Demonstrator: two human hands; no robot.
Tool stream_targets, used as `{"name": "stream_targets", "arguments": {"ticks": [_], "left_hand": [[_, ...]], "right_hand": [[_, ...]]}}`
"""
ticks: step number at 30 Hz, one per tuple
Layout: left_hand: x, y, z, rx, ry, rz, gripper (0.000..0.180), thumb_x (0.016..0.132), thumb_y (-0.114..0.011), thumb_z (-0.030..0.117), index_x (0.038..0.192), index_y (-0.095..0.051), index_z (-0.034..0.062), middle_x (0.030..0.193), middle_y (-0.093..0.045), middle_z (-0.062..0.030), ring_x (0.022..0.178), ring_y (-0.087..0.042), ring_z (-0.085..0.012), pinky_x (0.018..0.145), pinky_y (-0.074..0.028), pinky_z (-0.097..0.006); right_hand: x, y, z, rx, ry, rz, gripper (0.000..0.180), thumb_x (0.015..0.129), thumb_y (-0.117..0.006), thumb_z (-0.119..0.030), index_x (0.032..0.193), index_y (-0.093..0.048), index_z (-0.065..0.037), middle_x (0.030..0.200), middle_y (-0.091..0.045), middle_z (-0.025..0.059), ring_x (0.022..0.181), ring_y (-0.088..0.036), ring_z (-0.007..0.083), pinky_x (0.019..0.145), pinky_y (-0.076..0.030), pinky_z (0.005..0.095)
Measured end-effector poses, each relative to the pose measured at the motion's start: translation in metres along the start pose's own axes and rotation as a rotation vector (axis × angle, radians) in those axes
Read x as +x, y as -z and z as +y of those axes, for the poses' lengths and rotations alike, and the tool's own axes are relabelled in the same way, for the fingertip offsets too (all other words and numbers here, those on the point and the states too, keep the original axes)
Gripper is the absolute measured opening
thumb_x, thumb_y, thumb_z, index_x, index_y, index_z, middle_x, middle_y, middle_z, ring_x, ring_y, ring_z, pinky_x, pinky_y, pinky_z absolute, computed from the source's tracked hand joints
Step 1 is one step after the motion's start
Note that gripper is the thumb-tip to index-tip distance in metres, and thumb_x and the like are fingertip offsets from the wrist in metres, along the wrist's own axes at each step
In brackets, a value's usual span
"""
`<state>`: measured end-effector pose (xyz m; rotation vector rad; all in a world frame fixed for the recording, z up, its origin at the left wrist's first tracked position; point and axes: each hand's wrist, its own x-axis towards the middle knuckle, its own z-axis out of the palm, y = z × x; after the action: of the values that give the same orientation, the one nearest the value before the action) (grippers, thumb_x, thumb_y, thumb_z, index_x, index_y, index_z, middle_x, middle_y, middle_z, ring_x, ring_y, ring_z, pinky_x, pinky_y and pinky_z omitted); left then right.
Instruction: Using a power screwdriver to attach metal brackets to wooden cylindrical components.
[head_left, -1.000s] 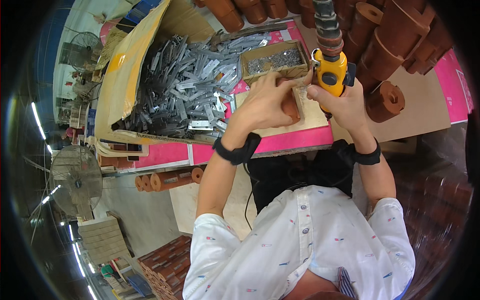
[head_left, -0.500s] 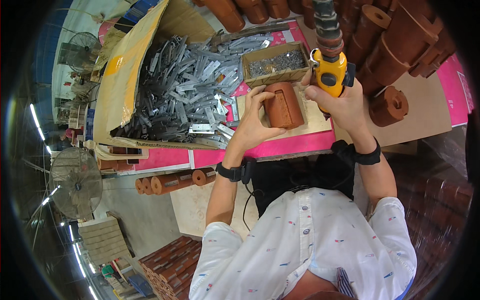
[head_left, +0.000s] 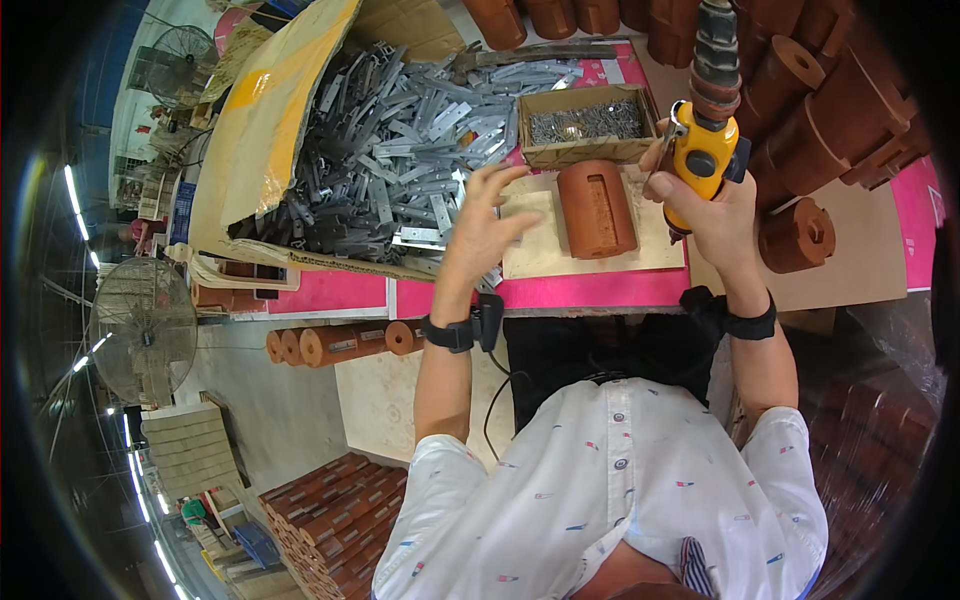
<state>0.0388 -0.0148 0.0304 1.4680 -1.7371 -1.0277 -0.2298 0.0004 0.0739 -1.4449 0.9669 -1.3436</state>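
Observation:
A reddish-brown cylinder with a long slot in its upper face lies on its side on a pale board. My left hand is just left of it, fingers apart and holding nothing. In my right hand is a yellow power screwdriver, gripped round its body with the bit end pointing down, to the right of the cylinder. A corrugated dark sleeve runs up from the tool. Left of my left hand, many flat metal brackets are heaped in a large cardboard box.
Behind the cylinder stands a small carton of screws. One brown cylinder sits at right, with larger ones stacked beyond. More cylinders lie below the table's pink edge. Fans stand at far left.
My left hand has let go of the slotted cylinder and drawn back to the left, its fingers spreading. My right hand still holds the screwdriver beside the cylinder.

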Motion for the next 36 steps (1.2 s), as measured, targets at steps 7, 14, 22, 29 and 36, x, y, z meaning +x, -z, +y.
{"name": "stream_targets", "arguments": {"ticks": [7,14,22,29,36], "left_hand": [[-0.019,0.013,-0.016,0.711,-0.135,-0.031,0.031,0.072,-0.069,0.005,0.102,-0.067,0.0022,0.101,-0.062,-0.0169,0.099,-0.055,-0.0351,0.087,-0.045,-0.039],[-0.015,0.012,-0.024,0.716,-0.200,-0.097,0.028,0.071,-0.068,0.003,0.098,-0.065,0.0015,0.089,-0.062,-0.0144,0.089,-0.056,-0.0348,0.080,-0.045,-0.043],[-0.006,-0.010,0.016,0.573,-0.555,0.221,0.030,0.071,-0.064,-0.004,0.101,-0.063,0.0020,0.092,-0.063,-0.0136,0.088,-0.060,-0.0317,0.076,-0.049,-0.039],[-0.009,-0.053,0.041,0.421,-0.980,0.254,0.029,0.068,-0.071,-0.004,0.094,-0.066,0.0043,0.092,-0.062,-0.0085,0.091,-0.062,-0.0288,0.078,-0.049,-0.039],[-0.026,-0.062,0.036,0.430,-0.982,0.171,0.026,0.065,-0.073,-0.001,0.090,-0.067,0.0039,0.090,-0.061,-0.0082,0.089,-0.061,-0.0274,0.079,-0.049,-0.039]], "right_hand": [[0.002,0.004,0.001,-0.006,0.005,0.005,0.042,0.084,-0.069,-0.007,0.121,-0.051,0.001,0.097,-0.064,0.0062,0.080,-0.061,0.0117,0.075,-0.051,0.0264],[0.000,0.002,-0.001,0.026,0.013,0.021,0.028,0.081,-0.076,-0.015,0.101,-0.061,-0.003,0.088,-0.065,0.0001,0.077,-0.058,0.0086,0.071,-0.048,0.0233],[0.000,0.000,-0.005,0.021,0.024,0.038,0.028,0.081,-0.076,-0.015,0.101,-0.061,-0.003,0.089,-0.065,0.0006,0.080,-0.059,0.0088,0.075,-0.048,0.0246],[-0.001,0.000,-0.005,0.033,-0.019,0.045,0.031,0.079,-0.078,-0.014,0.101,-0.061,-0.002,0.089,-0.065,0.0009,0.079,-0.058,0.0078,0.074,-0.048,0.0236],[-0.001,0.002,-0.001,0.023,0.021,0.049,0.032,0.078,-0.079,-0.013,0.101,-0.060,-0.002,0.088,-0.065,0.0010,0.078,-0.058,0.0081,0.073,-0.048,0.0230]]}}
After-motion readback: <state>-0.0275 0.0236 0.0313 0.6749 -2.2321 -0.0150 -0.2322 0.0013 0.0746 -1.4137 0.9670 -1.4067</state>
